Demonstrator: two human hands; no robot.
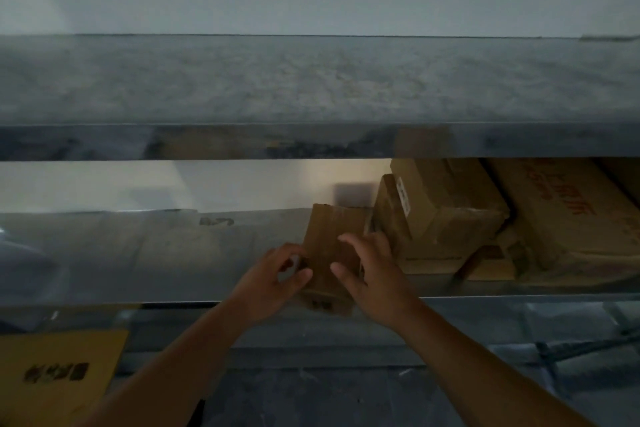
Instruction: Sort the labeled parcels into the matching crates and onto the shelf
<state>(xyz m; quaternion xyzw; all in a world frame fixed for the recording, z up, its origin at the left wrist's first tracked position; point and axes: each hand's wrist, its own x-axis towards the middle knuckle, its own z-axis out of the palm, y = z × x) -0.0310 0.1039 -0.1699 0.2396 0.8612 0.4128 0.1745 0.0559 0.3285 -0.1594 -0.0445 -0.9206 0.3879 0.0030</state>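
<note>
Cardboard parcel (332, 253) sits at the front edge of the metal shelf (173, 253), just left of stacked boxes (450, 215). I see my left hand (273, 277) gripping its left side and my right hand (370, 270) gripping its right, fingers curled over the top.

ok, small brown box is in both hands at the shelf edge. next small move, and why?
Probably slide the small brown cardboard box further onto the metal shelf: its near end overhangs the edge, left hand and right hand hold it.
</note>
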